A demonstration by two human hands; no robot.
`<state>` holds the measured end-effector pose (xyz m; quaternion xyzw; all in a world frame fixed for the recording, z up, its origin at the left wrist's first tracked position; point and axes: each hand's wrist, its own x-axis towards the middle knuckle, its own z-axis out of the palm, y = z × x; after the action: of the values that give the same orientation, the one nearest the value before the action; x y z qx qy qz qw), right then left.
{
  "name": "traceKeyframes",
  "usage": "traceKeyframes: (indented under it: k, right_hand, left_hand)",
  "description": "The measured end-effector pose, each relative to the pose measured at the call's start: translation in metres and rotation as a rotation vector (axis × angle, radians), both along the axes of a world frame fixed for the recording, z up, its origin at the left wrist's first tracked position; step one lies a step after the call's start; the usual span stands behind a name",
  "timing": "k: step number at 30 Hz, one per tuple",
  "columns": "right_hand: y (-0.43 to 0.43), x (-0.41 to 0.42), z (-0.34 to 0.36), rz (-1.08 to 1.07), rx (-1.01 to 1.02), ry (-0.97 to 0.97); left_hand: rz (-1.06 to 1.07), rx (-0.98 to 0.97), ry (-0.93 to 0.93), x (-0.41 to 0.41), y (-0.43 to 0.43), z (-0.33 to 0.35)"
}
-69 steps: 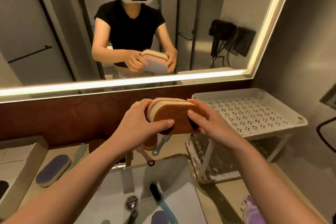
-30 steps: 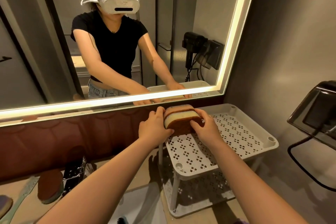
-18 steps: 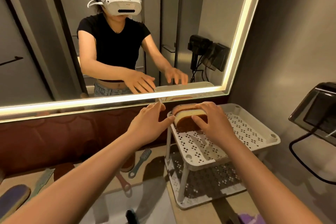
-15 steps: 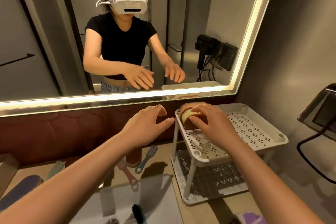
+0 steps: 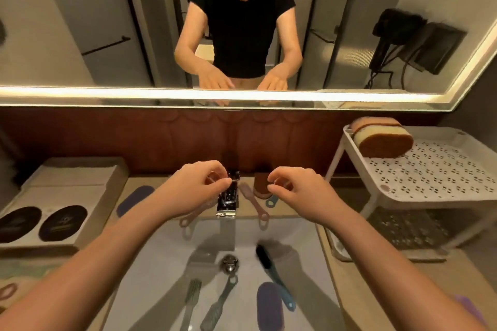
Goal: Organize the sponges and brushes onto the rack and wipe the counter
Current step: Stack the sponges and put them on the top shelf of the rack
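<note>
Brown-and-cream oval sponges (image 5: 382, 140) are lodged against the back-left rim of the white perforated rack (image 5: 430, 174). Left hand (image 5: 196, 188) and right hand (image 5: 301, 193) are held above the chrome tap (image 5: 228, 201), grips loosely curled, empty.

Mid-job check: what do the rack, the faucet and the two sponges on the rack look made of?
Rack: probably matte white plastic, with moulded perforations. Faucet: polished metal, judging by mirror-like reflections. Sponges: soft foam seemingly, pale core with brown, rougher-looking scouring faces.

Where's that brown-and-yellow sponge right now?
The sponge lies at upper right of the head view, in the back left corner of the white rack on its top shelf, just under the mirror.
</note>
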<state>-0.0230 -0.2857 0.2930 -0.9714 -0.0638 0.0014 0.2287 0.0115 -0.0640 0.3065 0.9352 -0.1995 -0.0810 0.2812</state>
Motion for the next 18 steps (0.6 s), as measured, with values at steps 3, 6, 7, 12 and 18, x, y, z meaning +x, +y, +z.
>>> traceKeyframes:
  k: [3,6,7,12,18]
  right_hand:
    - [0.019,0.013,-0.029,-0.029,-0.01,0.059]
    - [0.031,0.032,-0.055,-0.113,0.019,0.095]
    - [0.034,0.039,-0.063,-0.147,0.027,0.103]
    - [0.036,0.076,-0.102,-0.292,0.062,0.164]
    - [0.029,0.118,-0.143,-0.447,0.066,0.276]
  left_hand:
    - [0.123,-0.001,0.047,0.008,0.033,-0.038]
    - [0.267,0.009,0.135,0.013,0.057,-0.085]
    - [0.302,-0.01,0.174,0.016,0.061,-0.1]
    - [0.445,-0.156,0.291,0.04,0.07,-0.143]
    - [0.566,-0.191,0.388,0.087,0.071,-0.174]
